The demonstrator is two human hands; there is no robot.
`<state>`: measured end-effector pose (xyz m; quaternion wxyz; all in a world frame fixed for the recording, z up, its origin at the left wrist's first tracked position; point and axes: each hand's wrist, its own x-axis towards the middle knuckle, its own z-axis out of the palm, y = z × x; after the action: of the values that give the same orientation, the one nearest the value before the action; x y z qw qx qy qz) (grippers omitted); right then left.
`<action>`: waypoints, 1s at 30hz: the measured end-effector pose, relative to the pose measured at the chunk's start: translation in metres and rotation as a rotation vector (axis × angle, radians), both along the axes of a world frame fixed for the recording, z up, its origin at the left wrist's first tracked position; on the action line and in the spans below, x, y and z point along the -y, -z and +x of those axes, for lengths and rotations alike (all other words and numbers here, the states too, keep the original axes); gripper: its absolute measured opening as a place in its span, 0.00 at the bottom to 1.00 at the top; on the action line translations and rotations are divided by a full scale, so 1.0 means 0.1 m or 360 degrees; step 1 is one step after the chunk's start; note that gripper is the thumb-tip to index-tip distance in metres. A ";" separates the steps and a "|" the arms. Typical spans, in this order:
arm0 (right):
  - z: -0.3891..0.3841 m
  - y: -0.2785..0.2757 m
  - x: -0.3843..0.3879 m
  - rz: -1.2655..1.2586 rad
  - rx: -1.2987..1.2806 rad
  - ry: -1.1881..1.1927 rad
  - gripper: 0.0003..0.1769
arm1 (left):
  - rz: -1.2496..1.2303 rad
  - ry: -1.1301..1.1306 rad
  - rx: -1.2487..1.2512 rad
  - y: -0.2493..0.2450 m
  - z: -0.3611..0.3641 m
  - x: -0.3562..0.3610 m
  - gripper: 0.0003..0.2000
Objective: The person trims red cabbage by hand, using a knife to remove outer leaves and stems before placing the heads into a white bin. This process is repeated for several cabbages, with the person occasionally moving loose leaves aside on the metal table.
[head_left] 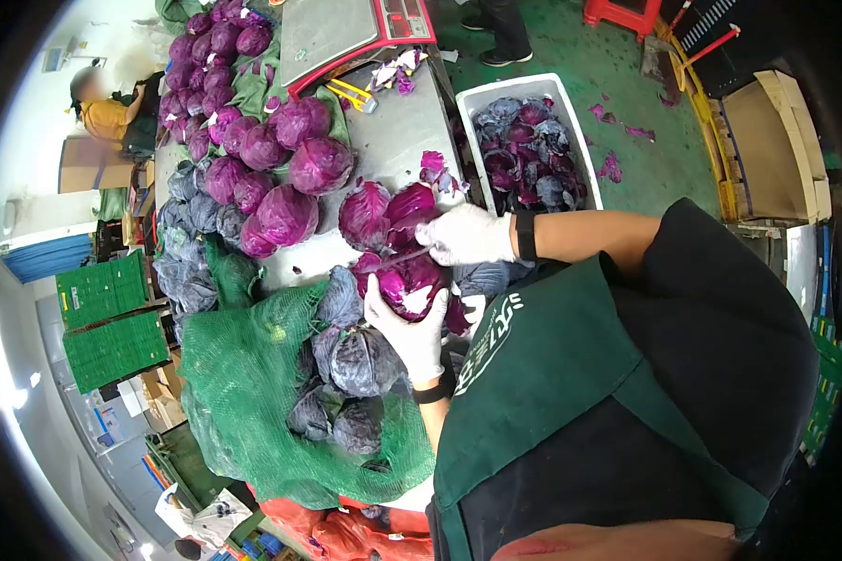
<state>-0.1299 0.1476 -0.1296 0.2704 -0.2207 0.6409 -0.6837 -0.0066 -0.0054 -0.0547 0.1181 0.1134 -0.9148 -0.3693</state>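
My left hand (410,329), in a white glove, cups a red cabbage (412,286) with its leaves partly spread open and a pale cut patch showing. My right hand (468,236), also gloved, is closed just above it. A thin dark blade, apparently a knife (404,257), runs from my right fist across the cabbage. Loose purple leaves (365,217) lie on the far side of the cabbage. Beside my left hand, dull bluish, untrimmed cabbages (367,363) spill from a green mesh bag (243,393).
Shiny purple cabbages (320,166) are piled along the metal table (419,122). A scale (332,37) and a yellow box cutter (354,97) lie beyond. A white bin (580,131) of leaves stands at right. Red mesh sacks (346,535) lie below; other people are in the background.
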 end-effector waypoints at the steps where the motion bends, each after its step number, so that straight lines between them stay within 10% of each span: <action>1: -0.09 -0.07 -0.13 0.0614 -0.0689 -0.0006 0.09 | 0.0059 0.0048 -0.0087 0.05 0.01 0.06 0.52; 9: -0.48 -0.36 -0.51 0.0923 -0.1061 0.0553 0.19 | 0.1808 -0.0139 -0.0214 -0.03 0.11 0.30 0.48; 11: -0.39 -0.69 -0.40 0.0681 -0.1055 0.0534 0.22 | 0.1865 -0.0085 -0.0249 0.03 0.12 0.36 0.48; 13: -0.23 -0.82 -0.15 -0.0557 -0.0150 0.0159 0.28 | 0.2225 -0.0075 -0.0326 0.14 0.14 0.44 0.42; 18: -0.07 -1.12 -0.06 0.0505 -0.1100 -0.0084 0.42 | 0.1898 -0.0003 -0.0334 -0.09 -0.04 0.26 0.41; 30: -0.02 -1.06 -0.05 0.0677 -0.0824 -0.0091 0.27 | 0.0999 -0.0155 -0.0351 -0.24 -0.03 0.05 0.42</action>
<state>-0.1317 0.1530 -0.0240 0.1576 -0.3436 0.8101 -0.4481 -0.0100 -0.0108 -0.0310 0.1932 0.1471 -0.7315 -0.6371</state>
